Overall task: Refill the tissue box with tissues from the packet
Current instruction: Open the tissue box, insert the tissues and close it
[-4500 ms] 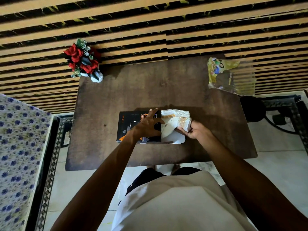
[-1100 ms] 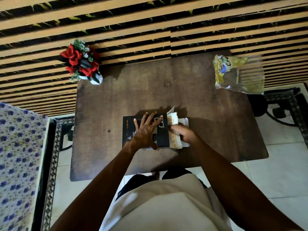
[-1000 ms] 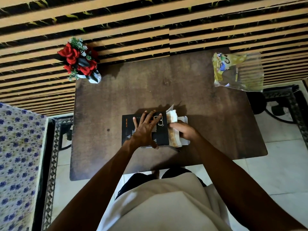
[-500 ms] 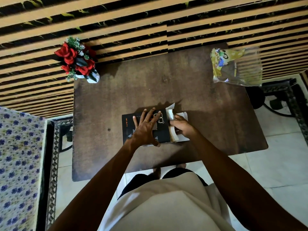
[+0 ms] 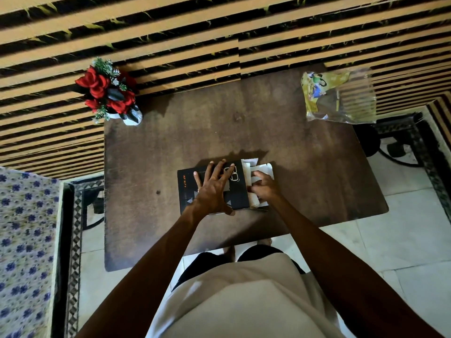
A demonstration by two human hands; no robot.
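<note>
A black tissue box (image 5: 189, 189) lies flat near the front of the brown table (image 5: 305, 172). My left hand (image 5: 212, 189) rests spread on top of the box, pressing it down. At the box's open right end a stack of white tissues (image 5: 249, 178) sticks out between the white end flaps (image 5: 264, 168). My right hand (image 5: 264, 190) is against those tissues, fingers curled on them at the opening. How deep the stack sits inside the box is hidden. A clear and yellow plastic packet (image 5: 339, 98) lies at the table's far right corner.
A pot of red artificial roses (image 5: 107, 93) stands at the far left corner of the table. A striped wall runs behind. A blue-flowered cloth (image 5: 22, 252) covers furniture to the left. A dark metal stand (image 5: 400, 142) is on the tiled floor to the right.
The tissue stack has gone further into the box's right end; less of it shows now. My right hand has followed it leftward. My left hand has stayed on the box.
</note>
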